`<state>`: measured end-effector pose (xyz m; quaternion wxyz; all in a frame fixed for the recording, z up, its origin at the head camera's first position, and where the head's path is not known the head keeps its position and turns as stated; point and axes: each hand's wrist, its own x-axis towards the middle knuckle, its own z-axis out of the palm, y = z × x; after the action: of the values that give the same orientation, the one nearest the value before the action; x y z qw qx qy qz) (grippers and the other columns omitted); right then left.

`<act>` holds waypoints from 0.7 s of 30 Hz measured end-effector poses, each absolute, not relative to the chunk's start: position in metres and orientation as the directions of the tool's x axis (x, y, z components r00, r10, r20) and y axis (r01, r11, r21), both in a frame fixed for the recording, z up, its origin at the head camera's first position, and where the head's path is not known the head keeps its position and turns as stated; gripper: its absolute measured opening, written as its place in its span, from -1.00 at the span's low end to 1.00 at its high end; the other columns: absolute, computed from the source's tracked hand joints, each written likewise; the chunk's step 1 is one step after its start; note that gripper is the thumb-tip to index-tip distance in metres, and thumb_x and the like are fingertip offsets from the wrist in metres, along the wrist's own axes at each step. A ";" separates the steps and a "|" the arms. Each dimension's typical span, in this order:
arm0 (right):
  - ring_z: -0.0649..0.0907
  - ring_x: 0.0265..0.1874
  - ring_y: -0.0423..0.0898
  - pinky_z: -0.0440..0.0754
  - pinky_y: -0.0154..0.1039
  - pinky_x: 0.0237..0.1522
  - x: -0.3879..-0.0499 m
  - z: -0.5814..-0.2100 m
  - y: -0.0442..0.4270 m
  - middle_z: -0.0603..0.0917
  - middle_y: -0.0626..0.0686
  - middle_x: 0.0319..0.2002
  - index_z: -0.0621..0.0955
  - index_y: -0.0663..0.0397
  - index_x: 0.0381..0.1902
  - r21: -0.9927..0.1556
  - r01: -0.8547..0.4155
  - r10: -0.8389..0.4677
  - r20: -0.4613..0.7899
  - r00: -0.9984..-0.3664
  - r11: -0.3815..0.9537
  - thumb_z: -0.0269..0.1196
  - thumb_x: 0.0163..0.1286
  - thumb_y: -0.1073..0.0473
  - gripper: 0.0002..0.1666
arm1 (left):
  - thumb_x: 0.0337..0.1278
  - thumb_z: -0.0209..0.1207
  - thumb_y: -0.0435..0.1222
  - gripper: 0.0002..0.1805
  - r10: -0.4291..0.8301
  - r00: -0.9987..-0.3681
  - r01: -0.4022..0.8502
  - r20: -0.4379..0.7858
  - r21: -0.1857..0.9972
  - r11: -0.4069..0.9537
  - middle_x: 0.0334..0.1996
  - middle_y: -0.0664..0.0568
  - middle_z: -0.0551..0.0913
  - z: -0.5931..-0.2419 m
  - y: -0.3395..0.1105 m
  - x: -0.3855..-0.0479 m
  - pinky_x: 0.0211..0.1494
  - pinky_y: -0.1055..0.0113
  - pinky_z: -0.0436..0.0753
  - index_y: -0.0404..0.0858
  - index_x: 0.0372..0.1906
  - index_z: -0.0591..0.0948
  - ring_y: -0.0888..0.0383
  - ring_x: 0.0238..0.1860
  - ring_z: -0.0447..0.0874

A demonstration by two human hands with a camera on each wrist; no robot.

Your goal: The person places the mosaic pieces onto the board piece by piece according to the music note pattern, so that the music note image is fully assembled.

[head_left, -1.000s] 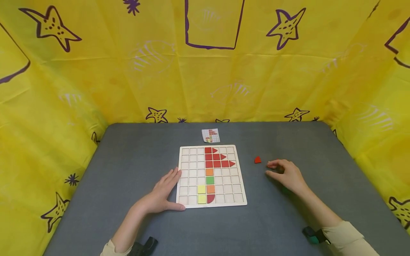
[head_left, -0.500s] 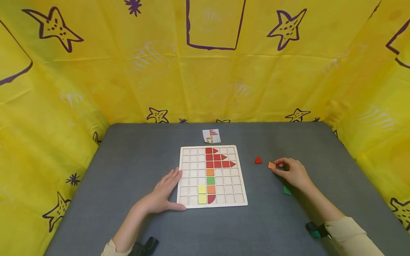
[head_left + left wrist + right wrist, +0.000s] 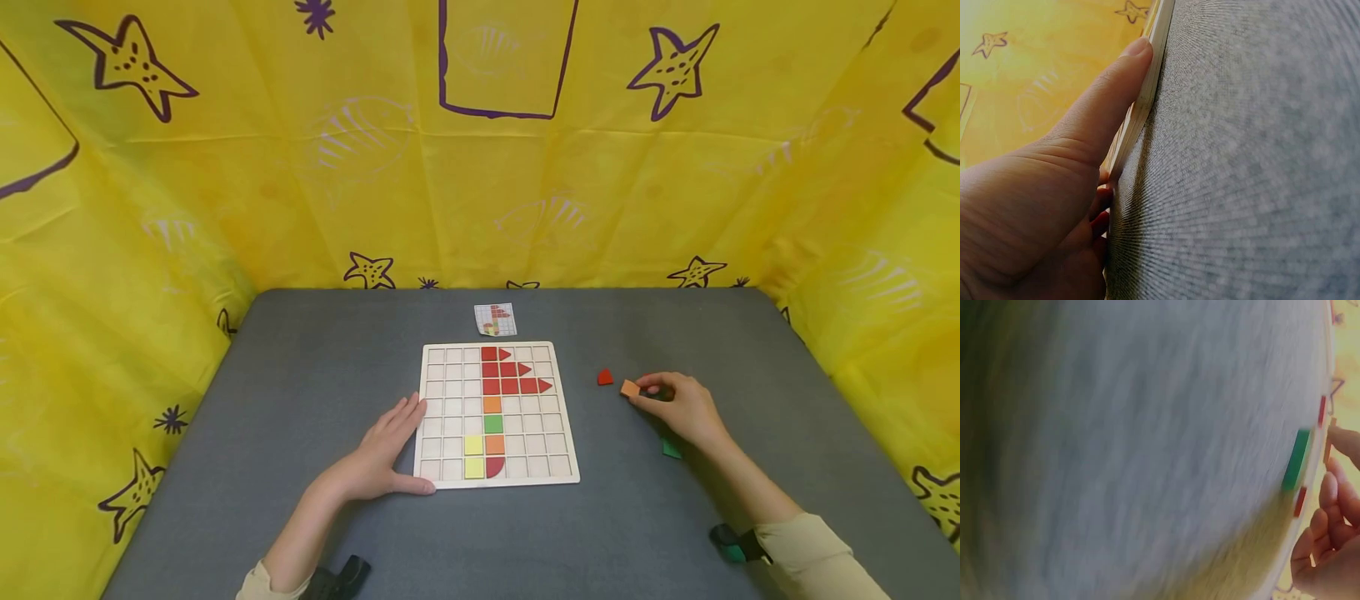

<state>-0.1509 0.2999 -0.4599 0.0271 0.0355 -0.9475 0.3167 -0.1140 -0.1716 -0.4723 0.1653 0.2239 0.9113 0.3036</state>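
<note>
A wooden grid board [image 3: 445,404] lies on the grey table. Set in its cells are red squares with pointed ends [image 3: 545,386], two orange squares [image 3: 492,405], a green square [image 3: 493,424], two yellow squares [image 3: 474,445] and a red rounded piece [image 3: 495,467]. My left hand [image 3: 378,454] rests against the board's left edge, thumb at the near corner, fingers extended. To the right of the board, my right hand [image 3: 678,408] pinches an orange square tile [image 3: 630,388] between thumb and fingers, lifted off the table in the right wrist view [image 3: 1329,447].
A loose red piece [image 3: 605,377] lies left of the held tile. A green tile [image 3: 671,449] is partly under the right forearm. The right wrist view shows a second red piece [image 3: 1300,502]. A pattern card [image 3: 495,319] lies behind the board; yellow cloth [image 3: 480,200] walls the table.
My right hand, first near the pieces with nothing visible in its fingers, has picked up the orange tile and moved it slightly left. The left hand stays on the board.
</note>
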 end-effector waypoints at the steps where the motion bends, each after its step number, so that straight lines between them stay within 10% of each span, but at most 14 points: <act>1: 0.52 -0.25 -0.01 0.40 -0.09 -0.18 -0.150 -0.459 0.297 0.64 0.04 -0.28 0.71 0.10 -0.13 -0.608 -0.071 -0.040 0.064 -0.997 0.790 0.43 0.20 -0.04 -0.61 | -0.22 0.43 0.22 0.31 0.507 -0.845 0.306 -0.168 0.626 0.717 0.56 -0.12 -0.13 -0.472 -0.172 -0.114 0.39 -0.27 -0.02 -0.27 0.55 -0.02 -0.16 0.53 -0.23; 21: 0.49 -0.29 -0.09 0.44 -0.22 -0.29 -0.134 -0.455 0.210 0.62 -0.08 -0.34 0.73 -0.11 -0.19 -0.769 -0.073 -0.133 -0.016 -0.991 0.635 0.51 0.09 -0.05 -0.66 | -0.21 0.42 0.22 0.32 0.501 -0.846 0.292 -0.184 0.626 0.723 0.56 -0.12 -0.14 -0.472 -0.171 -0.114 0.39 -0.28 -0.03 -0.27 0.55 -0.03 -0.16 0.53 -0.24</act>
<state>-0.1342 0.2099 -0.4554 -0.0359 0.0570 -0.9034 0.4236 -0.1141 -0.1710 -0.4718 0.1730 0.2174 0.9120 0.3017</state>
